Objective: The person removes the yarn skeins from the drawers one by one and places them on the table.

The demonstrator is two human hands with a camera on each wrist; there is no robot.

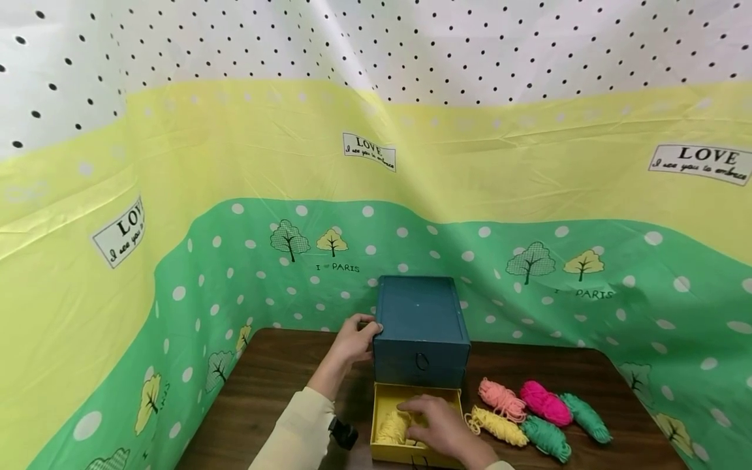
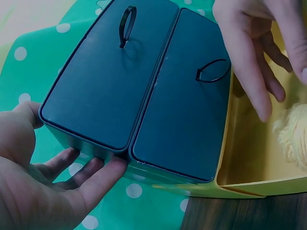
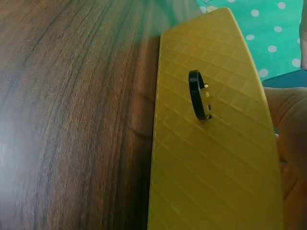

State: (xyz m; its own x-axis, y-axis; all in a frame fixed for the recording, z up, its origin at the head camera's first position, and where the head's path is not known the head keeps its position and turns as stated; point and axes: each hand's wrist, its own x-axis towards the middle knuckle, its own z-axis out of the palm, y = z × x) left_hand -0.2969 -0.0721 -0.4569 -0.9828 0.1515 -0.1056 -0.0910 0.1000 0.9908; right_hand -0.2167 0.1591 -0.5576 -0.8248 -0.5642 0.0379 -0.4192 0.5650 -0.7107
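A blue box (image 1: 420,310) with two drawer fronts and black loop pulls stands on the table. My left hand (image 1: 356,341) rests against its left side, fingers fairly straight along the wall in the left wrist view. Pulled out at the bottom is a yellow drawer (image 1: 376,408), whose front panel (image 3: 216,158) with a black loop handle (image 3: 197,96) fills much of the right wrist view. Inside lies a skein of pale yellow yarn (image 1: 392,427). My right hand (image 1: 437,424) reaches into the drawer beside the yarn, fingers extended; nothing is visibly held.
Right of the drawer lie several yarn skeins: salmon pink (image 1: 502,399), magenta (image 1: 546,403), yellow (image 1: 499,427), and green ones (image 1: 546,438). The dark wooden table (image 1: 264,391) meets a patterned curtain (image 1: 329,294) at its back and sides.
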